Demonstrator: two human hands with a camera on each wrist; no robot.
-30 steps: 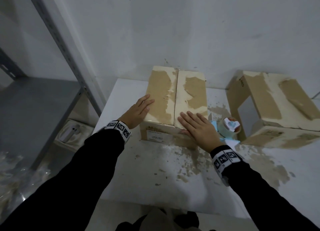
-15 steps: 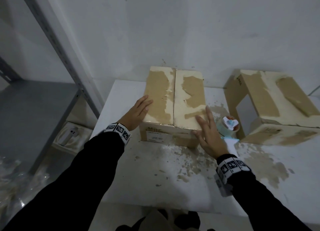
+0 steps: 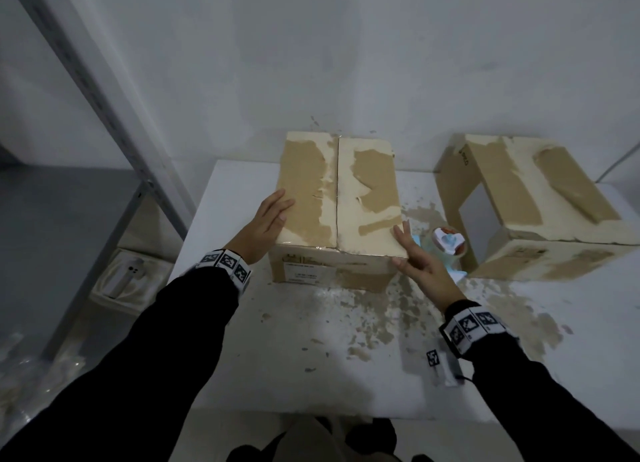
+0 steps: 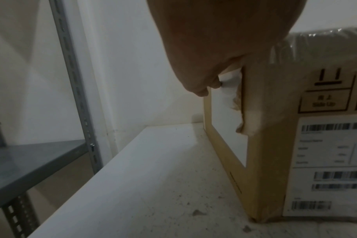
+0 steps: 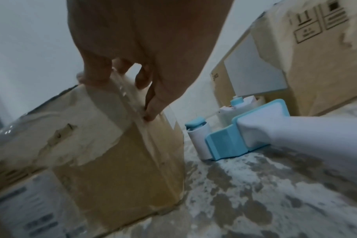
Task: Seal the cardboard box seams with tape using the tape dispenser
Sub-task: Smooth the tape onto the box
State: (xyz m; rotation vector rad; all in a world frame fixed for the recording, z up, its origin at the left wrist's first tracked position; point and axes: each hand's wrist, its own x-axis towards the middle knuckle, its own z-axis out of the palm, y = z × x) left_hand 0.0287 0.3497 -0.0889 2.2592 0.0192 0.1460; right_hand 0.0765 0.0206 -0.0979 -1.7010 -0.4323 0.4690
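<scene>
A worn cardboard box [image 3: 337, 198] with a closed centre seam stands in the middle of the white table [image 3: 242, 340]. My left hand [image 3: 268, 220] lies flat on the box's top left edge, fingers straight. My right hand [image 3: 415, 260] rests with straight fingers against the box's front right corner [image 5: 132, 128]. The blue and white tape dispenser [image 3: 446, 245] lies on the table just right of the box, beside my right hand; the right wrist view shows its handle [image 5: 285, 133] pointing toward the camera. Neither hand holds it.
A second torn cardboard box [image 3: 540, 205] lies on its side at the right, close behind the dispenser. A grey metal shelf [image 3: 69, 219] and its upright stand left of the table. The wall is right behind the boxes. Paper scraps litter the table front.
My right hand slid off the top of the box to its front right corner. The left hand stayed on the left edge.
</scene>
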